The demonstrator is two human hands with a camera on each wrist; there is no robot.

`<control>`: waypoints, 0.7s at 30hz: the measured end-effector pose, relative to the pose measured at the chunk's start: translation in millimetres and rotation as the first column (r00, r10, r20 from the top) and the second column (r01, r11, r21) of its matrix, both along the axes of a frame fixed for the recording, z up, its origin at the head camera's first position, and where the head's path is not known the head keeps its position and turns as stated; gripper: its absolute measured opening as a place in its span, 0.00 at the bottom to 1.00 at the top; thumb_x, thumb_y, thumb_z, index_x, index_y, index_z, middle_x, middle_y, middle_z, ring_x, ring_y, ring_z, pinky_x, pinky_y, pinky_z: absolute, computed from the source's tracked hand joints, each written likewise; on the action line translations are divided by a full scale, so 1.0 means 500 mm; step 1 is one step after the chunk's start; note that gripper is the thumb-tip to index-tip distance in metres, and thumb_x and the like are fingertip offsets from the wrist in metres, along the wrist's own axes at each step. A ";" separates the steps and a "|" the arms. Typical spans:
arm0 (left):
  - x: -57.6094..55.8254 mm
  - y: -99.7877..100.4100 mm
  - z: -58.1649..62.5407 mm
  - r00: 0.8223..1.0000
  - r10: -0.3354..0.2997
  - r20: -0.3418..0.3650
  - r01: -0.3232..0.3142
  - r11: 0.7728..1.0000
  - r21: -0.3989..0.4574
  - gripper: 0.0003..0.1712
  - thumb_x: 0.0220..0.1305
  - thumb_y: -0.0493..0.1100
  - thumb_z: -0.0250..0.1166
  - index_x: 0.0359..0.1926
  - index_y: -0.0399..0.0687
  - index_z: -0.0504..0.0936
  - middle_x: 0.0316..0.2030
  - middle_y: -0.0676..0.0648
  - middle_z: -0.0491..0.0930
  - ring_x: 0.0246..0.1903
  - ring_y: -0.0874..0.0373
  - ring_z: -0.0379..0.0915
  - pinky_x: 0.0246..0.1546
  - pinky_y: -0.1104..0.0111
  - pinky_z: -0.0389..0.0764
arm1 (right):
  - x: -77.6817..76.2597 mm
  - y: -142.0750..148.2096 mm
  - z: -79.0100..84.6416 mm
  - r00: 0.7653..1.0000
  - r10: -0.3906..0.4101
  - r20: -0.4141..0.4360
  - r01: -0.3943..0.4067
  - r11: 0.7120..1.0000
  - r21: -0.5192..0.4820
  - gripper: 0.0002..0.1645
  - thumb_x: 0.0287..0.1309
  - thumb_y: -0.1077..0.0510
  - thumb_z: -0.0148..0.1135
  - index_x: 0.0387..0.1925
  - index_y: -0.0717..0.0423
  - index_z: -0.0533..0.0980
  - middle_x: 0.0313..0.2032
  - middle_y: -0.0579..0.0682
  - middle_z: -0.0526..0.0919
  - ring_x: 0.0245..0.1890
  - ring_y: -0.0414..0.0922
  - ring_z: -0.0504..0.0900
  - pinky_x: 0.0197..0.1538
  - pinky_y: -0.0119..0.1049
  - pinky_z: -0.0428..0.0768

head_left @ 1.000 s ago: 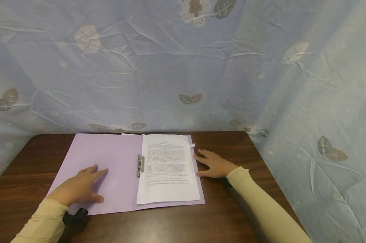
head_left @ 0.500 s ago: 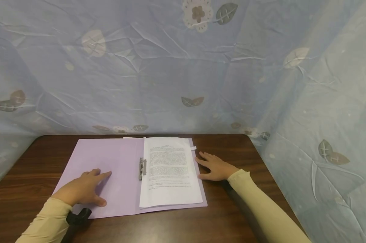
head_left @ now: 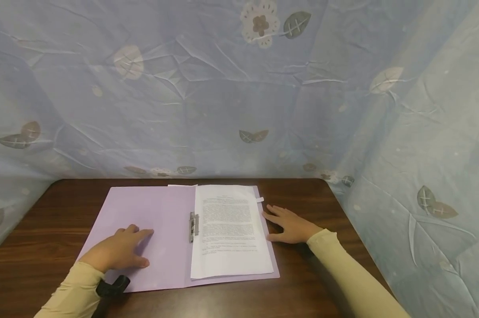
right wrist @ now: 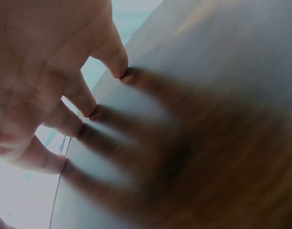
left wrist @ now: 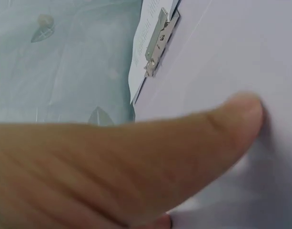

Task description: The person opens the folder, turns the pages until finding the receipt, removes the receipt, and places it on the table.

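Note:
A light purple folder [head_left: 160,247] lies spread flat on the brown table [head_left: 223,304]. On its right half sits a stack of printed paper [head_left: 231,238], beside a metal clip [head_left: 194,227] near the spine. My left hand [head_left: 120,249] rests on the bare left cover, thumb and fingers spread; the left wrist view shows the thumb [left wrist: 203,138] close up, with the clip behind it. At the folder's right edge is my right hand [head_left: 289,225], fingers spread and extended. In the right wrist view its fingertips [right wrist: 118,67] touch a smooth surface, which mirrors them.
A small white tab [head_left: 260,199] juts from the folder's right side. Behind the table and along its right hangs a wrinkled blue-grey curtain [head_left: 207,110] with leaf prints. A black wrist strap [head_left: 113,286] circles my left wrist.
The folder with its papers has slid slightly right, both hands shifting along with it. The whole head view has also shifted a little. The hands keep nearly the same shape.

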State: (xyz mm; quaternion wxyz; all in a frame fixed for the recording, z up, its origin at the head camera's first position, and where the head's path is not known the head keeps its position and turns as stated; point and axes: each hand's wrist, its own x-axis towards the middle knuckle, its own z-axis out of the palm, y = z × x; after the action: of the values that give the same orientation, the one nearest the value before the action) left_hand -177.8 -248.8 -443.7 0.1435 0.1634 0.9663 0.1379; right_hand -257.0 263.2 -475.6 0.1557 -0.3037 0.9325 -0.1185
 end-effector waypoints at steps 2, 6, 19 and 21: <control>0.001 0.006 -0.002 0.999 0.000 -0.032 0.000 1.000 -0.002 0.51 0.49 0.59 0.80 0.68 0.37 0.74 0.56 0.25 0.73 0.53 0.26 0.72 0.51 0.33 0.76 | 0.004 0.006 -0.002 1.000 -0.004 -0.004 0.004 1.000 0.003 0.52 0.67 0.29 0.59 0.81 0.50 0.57 0.81 0.59 0.48 0.80 0.65 0.48 0.78 0.64 0.47; -0.004 0.015 -0.014 0.992 0.013 -0.122 -0.016 1.000 -0.022 0.44 0.54 0.55 0.79 0.66 0.37 0.75 0.52 0.31 0.76 0.48 0.30 0.75 0.45 0.36 0.80 | 0.010 0.018 -0.001 1.000 -0.013 -0.002 0.013 1.000 0.004 0.53 0.66 0.28 0.59 0.81 0.50 0.57 0.81 0.59 0.49 0.80 0.64 0.48 0.77 0.65 0.48; -0.012 0.036 -0.032 0.977 0.086 -0.195 -0.077 0.996 0.051 0.51 0.50 0.64 0.79 0.67 0.38 0.76 0.61 0.23 0.70 0.61 0.19 0.65 0.52 0.23 0.66 | 0.037 0.091 -0.001 0.997 -0.069 -0.023 0.070 0.997 0.029 0.56 0.61 0.22 0.59 0.80 0.44 0.58 0.82 0.54 0.51 0.80 0.63 0.50 0.73 0.69 0.57; -0.012 0.038 -0.038 0.976 0.110 -0.191 -0.100 0.993 0.060 0.56 0.49 0.69 0.77 0.69 0.37 0.74 0.65 0.20 0.66 0.65 0.17 0.59 0.54 0.20 0.62 | 0.043 0.103 0.001 0.997 -0.079 -0.024 0.080 0.997 0.025 0.56 0.60 0.22 0.59 0.80 0.45 0.59 0.81 0.55 0.52 0.79 0.64 0.50 0.73 0.70 0.57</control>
State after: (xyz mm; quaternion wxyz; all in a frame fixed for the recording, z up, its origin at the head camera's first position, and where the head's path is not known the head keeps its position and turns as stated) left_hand -184.0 -230.0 -462.9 0.0372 0.1285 0.9792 0.1529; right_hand -235.3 314.7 -475.3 0.1441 -0.2657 0.9470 -0.1091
